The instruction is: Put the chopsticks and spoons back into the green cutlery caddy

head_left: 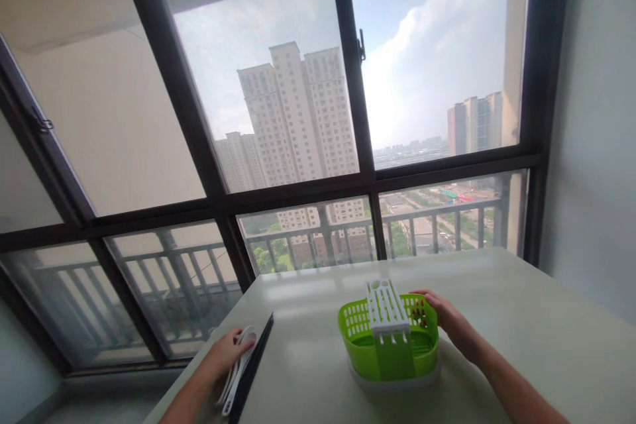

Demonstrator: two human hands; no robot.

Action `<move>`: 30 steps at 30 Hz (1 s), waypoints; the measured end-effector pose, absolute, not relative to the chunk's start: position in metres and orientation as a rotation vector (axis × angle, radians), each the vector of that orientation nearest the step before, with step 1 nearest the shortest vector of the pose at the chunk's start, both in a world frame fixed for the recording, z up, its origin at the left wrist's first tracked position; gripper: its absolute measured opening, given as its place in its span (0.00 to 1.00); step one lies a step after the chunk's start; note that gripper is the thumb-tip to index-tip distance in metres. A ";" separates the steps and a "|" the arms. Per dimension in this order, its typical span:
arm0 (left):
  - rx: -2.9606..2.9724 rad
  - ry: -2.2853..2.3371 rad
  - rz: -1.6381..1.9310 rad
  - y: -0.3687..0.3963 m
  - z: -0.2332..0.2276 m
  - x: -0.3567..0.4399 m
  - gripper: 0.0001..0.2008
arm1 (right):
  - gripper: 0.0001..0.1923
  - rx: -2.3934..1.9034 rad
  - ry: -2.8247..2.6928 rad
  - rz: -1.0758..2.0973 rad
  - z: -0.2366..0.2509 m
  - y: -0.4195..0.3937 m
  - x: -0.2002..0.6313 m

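Note:
My left hand is closed round a small stack of white spoons at the table's left side. Right beside the spoons lies a bundle of black chopsticks, slanting away from me; whether my fingers touch it I cannot tell. A green utensil basket with slotted walls stands upright on a pale base tray. Across its top sits a white slotted rack with small hooks at the front. My right hand grips the basket's right rim, its fingers partly hidden behind the wall.
Everything stands on a glossy pale table. Beyond its far edge are dark-framed windows with a railing outside. A plain wall rises to the right.

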State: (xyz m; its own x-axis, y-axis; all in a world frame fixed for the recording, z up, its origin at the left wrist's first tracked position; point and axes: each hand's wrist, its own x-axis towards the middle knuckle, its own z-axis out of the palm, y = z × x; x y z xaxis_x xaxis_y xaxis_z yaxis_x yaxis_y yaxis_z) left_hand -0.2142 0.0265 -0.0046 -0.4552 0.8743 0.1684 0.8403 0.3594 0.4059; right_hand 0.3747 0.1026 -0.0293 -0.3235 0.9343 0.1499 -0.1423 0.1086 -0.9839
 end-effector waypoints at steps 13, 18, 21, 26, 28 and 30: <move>1.453 2.675 0.728 0.010 -0.007 -0.233 0.19 | 0.28 -0.817 -1.402 1.403 -0.029 0.103 0.372; 1.863 2.507 1.013 0.006 0.021 -0.144 0.26 | 0.28 -0.812 -1.388 1.397 -0.033 0.107 0.372; 2.331 2.138 1.071 -0.018 0.042 -0.044 0.25 | 0.28 -0.850 -1.399 1.351 -0.035 0.109 0.370; 3.061 1.661 1.056 -0.052 0.048 0.097 0.34 | 0.28 -0.907 -1.424 1.176 -0.045 0.111 0.358; 3.114 1.680 1.060 -0.048 0.039 0.124 0.37 | 0.29 -0.910 -1.435 1.127 -0.050 0.114 0.355; 3.120 1.719 0.982 -0.035 0.032 0.131 0.37 | 0.30 -0.939 -1.449 1.080 -0.055 0.117 0.355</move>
State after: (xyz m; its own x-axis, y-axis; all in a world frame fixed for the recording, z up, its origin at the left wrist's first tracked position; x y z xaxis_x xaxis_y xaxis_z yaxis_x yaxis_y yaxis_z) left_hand 0.1313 -0.0348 0.0318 0.4690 0.5872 0.6598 0.8666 -0.4503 -0.2152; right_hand 0.3554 0.1169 -0.0548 -0.1413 0.9492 0.2812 0.0014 0.2843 -0.9587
